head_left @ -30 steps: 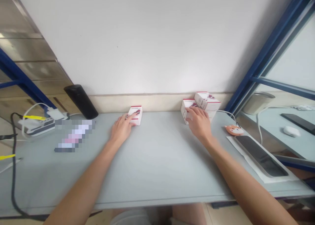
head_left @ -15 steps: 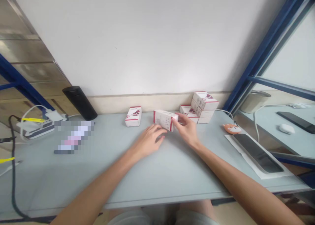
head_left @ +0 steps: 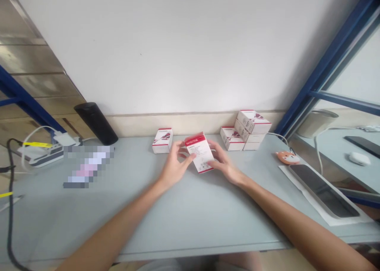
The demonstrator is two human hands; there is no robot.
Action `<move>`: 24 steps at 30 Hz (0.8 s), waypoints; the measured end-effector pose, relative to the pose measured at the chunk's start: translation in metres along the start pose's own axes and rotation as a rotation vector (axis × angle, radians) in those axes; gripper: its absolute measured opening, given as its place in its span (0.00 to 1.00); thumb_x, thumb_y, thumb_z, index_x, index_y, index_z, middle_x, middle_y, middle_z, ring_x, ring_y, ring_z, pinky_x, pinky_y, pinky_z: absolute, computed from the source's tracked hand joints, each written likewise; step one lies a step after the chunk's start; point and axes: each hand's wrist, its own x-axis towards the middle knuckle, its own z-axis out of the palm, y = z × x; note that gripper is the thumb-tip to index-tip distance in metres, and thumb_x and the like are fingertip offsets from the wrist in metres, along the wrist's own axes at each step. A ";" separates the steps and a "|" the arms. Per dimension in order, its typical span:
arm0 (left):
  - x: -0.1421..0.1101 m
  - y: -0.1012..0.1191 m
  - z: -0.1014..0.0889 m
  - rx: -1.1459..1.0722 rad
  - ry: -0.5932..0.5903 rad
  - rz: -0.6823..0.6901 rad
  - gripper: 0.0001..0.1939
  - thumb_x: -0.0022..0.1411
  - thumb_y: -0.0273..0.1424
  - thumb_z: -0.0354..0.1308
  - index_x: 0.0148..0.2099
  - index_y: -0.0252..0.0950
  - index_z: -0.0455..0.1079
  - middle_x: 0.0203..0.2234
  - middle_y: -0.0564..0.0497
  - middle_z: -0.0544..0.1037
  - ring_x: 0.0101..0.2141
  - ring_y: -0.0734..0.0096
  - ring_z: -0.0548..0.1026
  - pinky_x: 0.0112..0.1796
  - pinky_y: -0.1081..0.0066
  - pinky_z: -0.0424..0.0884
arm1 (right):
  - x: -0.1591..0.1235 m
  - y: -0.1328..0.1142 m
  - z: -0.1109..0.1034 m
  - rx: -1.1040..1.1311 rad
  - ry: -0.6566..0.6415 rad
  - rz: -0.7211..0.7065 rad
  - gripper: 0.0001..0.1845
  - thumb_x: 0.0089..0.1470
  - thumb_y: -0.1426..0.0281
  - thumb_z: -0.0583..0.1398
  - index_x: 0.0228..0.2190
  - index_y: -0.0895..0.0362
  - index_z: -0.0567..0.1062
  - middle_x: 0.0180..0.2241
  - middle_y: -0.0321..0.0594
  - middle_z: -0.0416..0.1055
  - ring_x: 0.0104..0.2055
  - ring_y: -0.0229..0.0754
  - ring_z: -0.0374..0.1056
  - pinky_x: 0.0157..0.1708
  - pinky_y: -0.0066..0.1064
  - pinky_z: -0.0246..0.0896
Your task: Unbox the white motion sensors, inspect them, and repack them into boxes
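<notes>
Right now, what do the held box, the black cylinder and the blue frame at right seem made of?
Held box: likely smooth printed card, from its flat panels and lettering. Black cylinder: perhaps matte plastic, its surface dull, though fabric is possible. Blue frame: probably painted metal, from its straight, uniform bars.

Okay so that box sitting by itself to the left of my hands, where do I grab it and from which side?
I'd pinch the lone box by its left and right sides, coming from above and in front. It lies flat with both those sides clear, while its far end faces the wall closely.
</notes>
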 end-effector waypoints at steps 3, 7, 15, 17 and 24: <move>-0.009 0.011 0.001 0.230 -0.049 0.218 0.18 0.70 0.36 0.63 0.59 0.44 0.65 0.56 0.45 0.77 0.54 0.62 0.77 0.53 0.61 0.74 | -0.003 -0.008 0.008 -0.134 0.169 -0.182 0.33 0.65 0.61 0.61 0.68 0.45 0.58 0.66 0.46 0.64 0.67 0.51 0.63 0.65 0.51 0.61; -0.013 0.018 -0.001 0.370 -0.015 0.393 0.21 0.69 0.27 0.63 0.60 0.45 0.64 0.57 0.45 0.76 0.55 0.60 0.76 0.54 0.58 0.74 | -0.003 -0.014 0.009 -0.318 0.286 -0.344 0.23 0.65 0.60 0.63 0.58 0.50 0.68 0.57 0.47 0.72 0.58 0.50 0.71 0.62 0.50 0.64; -0.010 0.028 -0.005 0.400 -0.099 0.540 0.26 0.66 0.25 0.65 0.61 0.46 0.59 0.53 0.44 0.75 0.52 0.59 0.76 0.50 0.56 0.76 | -0.005 -0.022 -0.002 -0.374 0.322 -0.449 0.12 0.61 0.59 0.64 0.40 0.51 0.71 0.38 0.39 0.73 0.40 0.46 0.71 0.45 0.40 0.69; -0.011 0.032 -0.006 0.461 -0.100 0.594 0.28 0.65 0.27 0.67 0.61 0.47 0.59 0.55 0.43 0.72 0.54 0.56 0.75 0.52 0.54 0.76 | -0.005 -0.028 -0.002 -0.323 0.375 -0.417 0.15 0.64 0.55 0.61 0.31 0.52 0.68 0.30 0.35 0.68 0.33 0.42 0.66 0.39 0.37 0.67; -0.016 0.046 -0.008 0.743 -0.103 0.912 0.35 0.57 0.23 0.69 0.61 0.61 0.68 0.63 0.48 0.62 0.63 0.52 0.63 0.61 0.52 0.70 | -0.004 -0.045 0.006 0.113 0.288 0.072 0.23 0.61 0.46 0.62 0.36 0.53 0.76 0.30 0.36 0.70 0.29 0.41 0.65 0.25 0.30 0.59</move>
